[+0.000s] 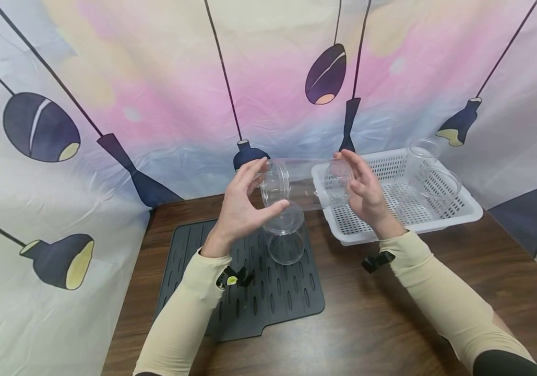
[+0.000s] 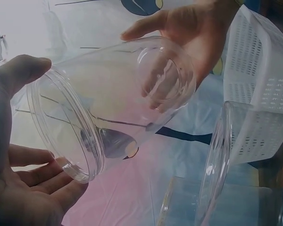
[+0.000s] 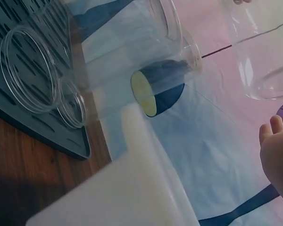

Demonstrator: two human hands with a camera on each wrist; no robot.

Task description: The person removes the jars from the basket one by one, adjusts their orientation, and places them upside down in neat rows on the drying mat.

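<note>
A wooden table point(image 1: 390, 313) fills the lower half of the head view, backed by a hanging cloth point(image 1: 155, 78) printed with dark lamps on pink and cream. On the table's left part, in the lower centre of the frame, lies a dark grey ribbed mat point(image 1: 230, 308); to the right of centre sits a white perforated basket point(image 1: 465, 211) with clear containers point(image 1: 430, 167) standing in its far end. Above the gap between mat and basket, in the middle of the frame, a large clear plastic jar point(image 1: 303, 180) is held on its side in the air, mouth to the left and base to the right. The left hand point(image 1: 242, 206) is spread around the jar's wide threaded mouth, thumb on one side of the rim and fingers on the other, as the left wrist view shows close up point(image 2: 23, 155). The right hand point(image 1: 364, 190) is opened flat against the jar's base, fingers straight; in the left wrist view it shows through the clear bottom point(image 2: 193, 33). Just below the held jar, on the upper right part of the mat, stands a smaller clear jar point(image 1: 287, 235), upright and open-topped, apart from both hands. In the right wrist view only some fingertips point(image 3: 276, 141) show at the right edge.
</note>
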